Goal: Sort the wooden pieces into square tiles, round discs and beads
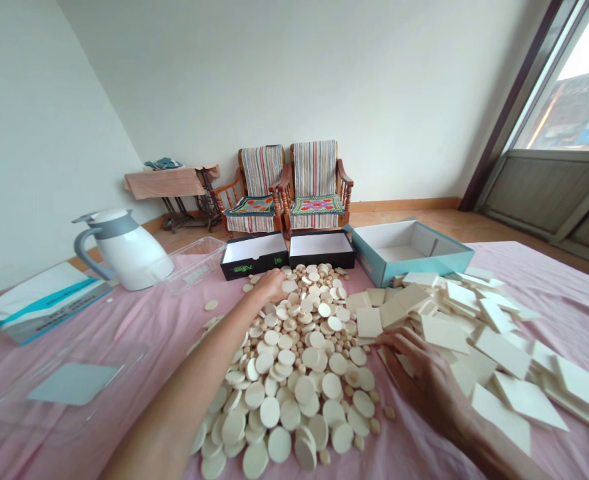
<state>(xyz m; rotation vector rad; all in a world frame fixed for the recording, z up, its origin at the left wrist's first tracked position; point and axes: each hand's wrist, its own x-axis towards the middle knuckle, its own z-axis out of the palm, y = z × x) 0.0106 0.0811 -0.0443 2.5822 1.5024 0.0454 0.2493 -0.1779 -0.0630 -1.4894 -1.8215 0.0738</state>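
A wide heap of round wooden discs (304,390) lies on the pink cloth, with small wooden pieces (302,337) mixed in. At its far end, by the black boxes, my left hand (273,287) rests on the discs with its fingers curled; what they hold, if anything, is hidden. To the right of the heap, my right hand (419,373) is low over the cloth, thumb and fingers apart. Its fingertips reach the near edge of a square wooden tile (369,323). Many more square tiles (502,350) are piled beyond and right of this hand.
Behind the heap stand a left black box (254,267), a right black box (322,260) and a larger teal box (414,263). Leftward are a white jug (132,250), clear plastic trays (194,267) and a blue-grey carton (49,310). Two wooden chairs (315,180) stand by the wall.
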